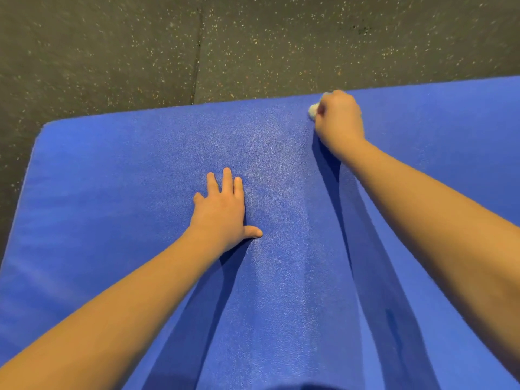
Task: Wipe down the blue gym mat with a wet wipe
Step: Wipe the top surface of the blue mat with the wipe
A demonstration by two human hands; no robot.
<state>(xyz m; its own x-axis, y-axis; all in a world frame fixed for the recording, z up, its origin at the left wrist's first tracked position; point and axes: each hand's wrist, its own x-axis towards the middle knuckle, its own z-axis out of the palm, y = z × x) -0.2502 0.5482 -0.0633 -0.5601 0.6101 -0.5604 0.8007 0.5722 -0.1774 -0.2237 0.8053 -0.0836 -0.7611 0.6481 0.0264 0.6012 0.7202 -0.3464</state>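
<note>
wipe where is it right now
In the head view the wipe is bunched in the right hand, on the mat at its far edge, right of centre, beyond the flat left hand.

This looks like a gym or fitness room. The floor [112, 52] is dark rubber flecked with pale specks, laid in tiles with a seam between them, and a thick, padded blue gym mat [112, 192] with rounded corners lies on it.
</note>
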